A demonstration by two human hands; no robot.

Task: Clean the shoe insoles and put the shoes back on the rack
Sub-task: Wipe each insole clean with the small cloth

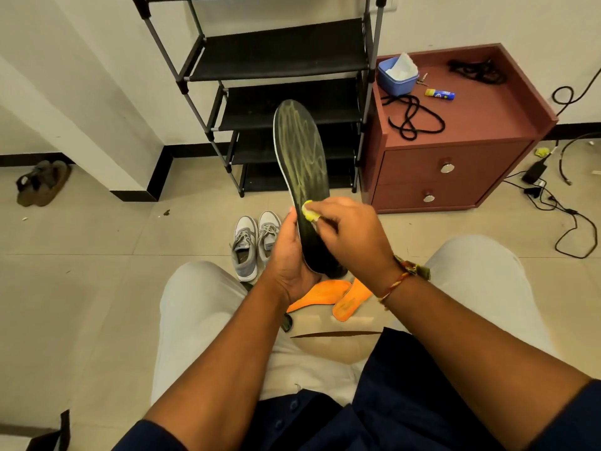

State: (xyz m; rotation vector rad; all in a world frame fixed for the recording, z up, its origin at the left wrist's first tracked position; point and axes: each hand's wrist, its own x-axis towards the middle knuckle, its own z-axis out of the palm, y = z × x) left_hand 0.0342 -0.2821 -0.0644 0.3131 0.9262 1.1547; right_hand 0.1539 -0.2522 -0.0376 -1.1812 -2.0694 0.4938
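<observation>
While the left hand point(287, 255) is gripping the heel end of a dark insole point(302, 151), its fingers point(291, 218) curling round the edge, the right hand point(351, 232) is pinching a small yellow pad point(308, 212) and pressing it against the insole's face. The insole is standing nearly upright in front of the person, toe end up, and yellow streaks are showing across its upper part. Two orange insoles point(325, 296) are lying just below the hands. A pair of grey shoes point(257, 242) is sitting on the floor point(97, 255) in front of the black rack point(279, 56). Beside the rack, a red-brown cabinet point(455, 170) is carrying a blue box point(395, 81), black laces point(413, 117) and a small tube point(439, 92).
</observation>
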